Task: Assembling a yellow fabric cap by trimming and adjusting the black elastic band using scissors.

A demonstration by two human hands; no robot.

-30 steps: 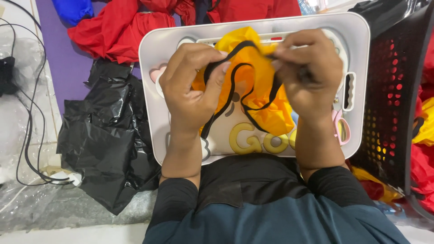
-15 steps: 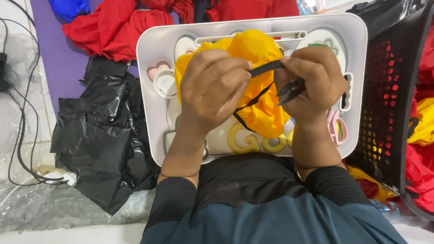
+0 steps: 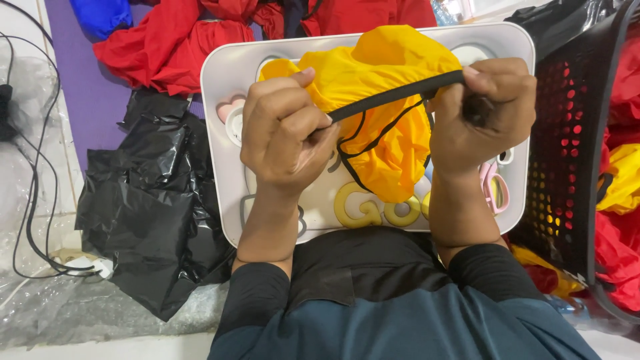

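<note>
A bunched yellow fabric bag (image 3: 387, 100) with black trim hangs between my hands above a white lap tray (image 3: 220, 87). My left hand (image 3: 287, 137) pinches one end of the bag's black strap (image 3: 393, 97). The other end is gripped in my right hand (image 3: 483, 113), so the strap runs taut between the two fists. Thin black cords (image 3: 363, 143) loop down over the yellow cloth below the strap.
A crumpled black plastic bag (image 3: 147, 207) lies left of the tray. Red cloth (image 3: 200, 33) and a blue piece (image 3: 100, 15) are piled at the back on a purple mat. A black perforated basket (image 3: 573, 153) stands at right with red and yellow fabric. Cables (image 3: 33, 193) run at far left.
My hands have moved apart and up, pulling the black strap straight across the top of the yellow bag. The bag has been lifted and spread wider.
</note>
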